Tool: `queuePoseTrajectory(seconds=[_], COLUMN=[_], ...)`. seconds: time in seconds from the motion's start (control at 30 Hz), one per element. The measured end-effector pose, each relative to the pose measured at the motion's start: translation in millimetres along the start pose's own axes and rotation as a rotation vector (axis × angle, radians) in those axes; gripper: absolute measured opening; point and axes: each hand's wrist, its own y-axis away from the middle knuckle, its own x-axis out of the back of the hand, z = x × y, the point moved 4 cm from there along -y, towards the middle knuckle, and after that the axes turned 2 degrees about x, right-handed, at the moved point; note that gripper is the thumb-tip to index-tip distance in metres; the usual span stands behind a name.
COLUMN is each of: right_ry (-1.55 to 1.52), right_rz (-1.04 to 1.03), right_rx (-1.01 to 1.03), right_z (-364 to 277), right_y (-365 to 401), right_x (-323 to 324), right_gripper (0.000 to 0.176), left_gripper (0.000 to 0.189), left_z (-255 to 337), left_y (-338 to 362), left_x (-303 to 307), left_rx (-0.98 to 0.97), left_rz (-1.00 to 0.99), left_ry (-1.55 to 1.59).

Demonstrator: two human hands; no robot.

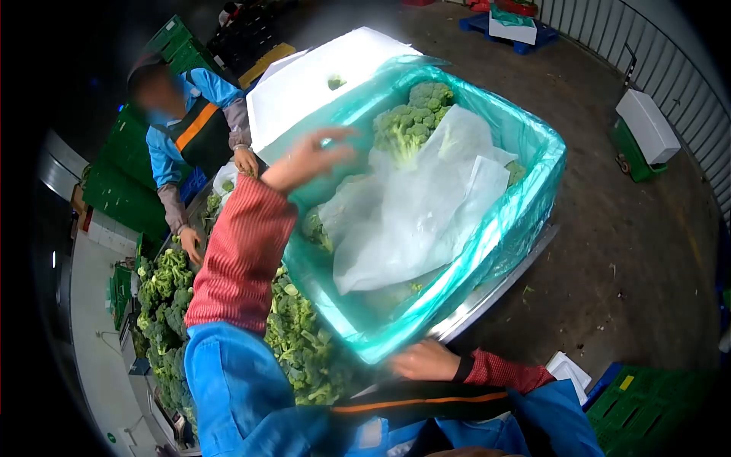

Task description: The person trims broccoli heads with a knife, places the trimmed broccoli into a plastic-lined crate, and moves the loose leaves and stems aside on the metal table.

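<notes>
My left hand [312, 156], blurred by motion, is raised over the left rim of a box [525, 202] lined with green plastic film. Its fingers are spread and nothing shows in them. White paper sheets [419, 221] lie crumpled inside the box. Broccoli heads [415, 126] show at the far end, and more peek out beside the paper. At the box's near corner, my right hand [426, 359] is closed, touching or close to the liner. What its fingers hold, if anything, is hidden.
Loose broccoli [301, 335] is heaped to the left and below the box. A co-worker [194, 122] stands at the far left, hands over the pile. A white foam lid [320, 84] lies behind the box. Green crates [647, 411] stand at lower right, and a trolley [640, 145] at right.
</notes>
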Motion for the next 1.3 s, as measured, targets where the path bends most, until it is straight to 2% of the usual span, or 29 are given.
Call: queuePoseTrajectory(seconds=[0.07, 0.13, 0.2, 0.23, 0.27, 0.33, 0.37, 0.47, 0.53, 0.6, 0.63, 0.73, 0.77, 0.87, 0.9, 1.0, 1.03, 1.07, 1.13, 1.2, 1.27, 1.3], right_ry=[0.052, 0.057, 0.019, 0.048, -0.023, 0.091, 0.09, 0.071, 0.058, 0.069, 0.074, 0.05, 0.072, 0.112, 0.106, 0.11, 0.145, 0.129, 0.09, 0.05, -0.006, -0.089], right_rz=[-0.037, -0.061, -0.073, -0.053, -0.068, -0.232, -0.239, -0.24, -0.219, -0.107, -0.051, -0.189, -0.14, 0.006, 0.003, 0.039, -0.006, 0.038, 0.125, 0.136, 0.146, 0.227], right_rx=[0.059, 0.089, 0.091, 0.137, 0.096, 0.1, 0.086, 0.059, 0.068, 0.144, 0.182, 0.059, 0.103, 0.137, 0.15, 0.144, 0.095, 0.163, 0.299, 0.277, 0.195, 0.211], right_z=[10.4, 12.7, 5.6, 12.4, 15.9, 17.0, 19.1, 18.1, 14.2, 9.8, 6.1, -10.0, -11.6, -9.4, -15.3, -33.0, -36.6, -44.7, -66.1, -78.1, -88.1, -95.6], right_y=[0.0, -2.5, -5.0, -2.3, -2.2, -2.5, -2.4, -1.0, 0.3, 1.0, 1.0, -2.2, -1.6, -1.5, -4.5, -8.7, -11.4, -13.8, -24.6, -32.2, -39.5, -45.6], right_x=[-14.4, -13.6, 0.8, -8.7, -8.8, -5.6, -4.7, -6.0, -2.4, 0.7, 2.5, 10.2, 6.0, -18.5, -21.5, -28.9, -34.6, -35.7, -29.5, -36.2, -45.8, -45.3], right_gripper=[0.02, 0.021, 0.021, 0.021, 0.019, 0.02, 0.021, 0.021, 0.021, 0.021, 0.021, 0.013, 0.013, 0.016, 0.016, 0.015, 0.013, 0.012, 0.01, 0.009, 0.01, 0.012], left_gripper=[0.051, 0.057, 0.069, 0.076, 0.083, 0.087, 0.089, 0.094, 0.088, 0.081, 0.075, 0.079, 0.078, 0.076, 0.072, 0.071, 0.073, 0.095, 0.1, 0.102, 0.094, 0.09], left_z=[-38.4, -28.5, -36.3, -29.8, -24.0, -18.5, -24.8, 0.0, 9.8, 16.8, 17.1, -0.5, -10.1, -38.3, -44.3, -53.7, -55.5, -70.5, -52.9, -53.4, -83.0, -105.6], left_y=[-60.9, -89.7, -128.5, -144.2, -157.6, -172.7, -181.2, -168.0, -158.5, -137.8, -124.3, -98.7, -88.5, -61.4, -46.8, 0.1, 20.8, 34.0, 97.6, 155.5, 204.5, 232.2], left_x=[31.6, 11.1, -20.2, -33.5, -44.9, -62.4, -69.0, -64.5, -60.5, -58.3, -60.6, -64.0, -67.5, -57.3, -51.5, -22.7, -9.3, 10.8, 23.3, 34.1, 39.0, 34.1], left_rx=[-0.209, -0.191, -0.237, -0.256, -0.273, -0.322, -0.262, -0.075, -0.061, -0.099, -0.204, -0.445, -0.457, -0.291, -0.178, -0.021, 0.004, -0.015, -0.093, -0.102, -0.107, -0.007], left_rz=[0.48, 0.511, 0.463, 0.406, 0.346, 0.257, 0.295, 0.262, 0.24, 0.236, 0.318, 0.354, 0.34, 0.396, 0.424, 0.441, 0.498, 0.595, 0.555, 0.523, 0.389, 0.473], left_ry=[-0.171, -0.374, -0.416, -0.508, -0.599, -0.596, -0.561, -0.77, -0.881, -0.934, -0.91, -0.738, -0.581, -0.443, -0.224, 0.125, 0.226, 0.182, 0.656, 0.837, 0.924, 0.959])
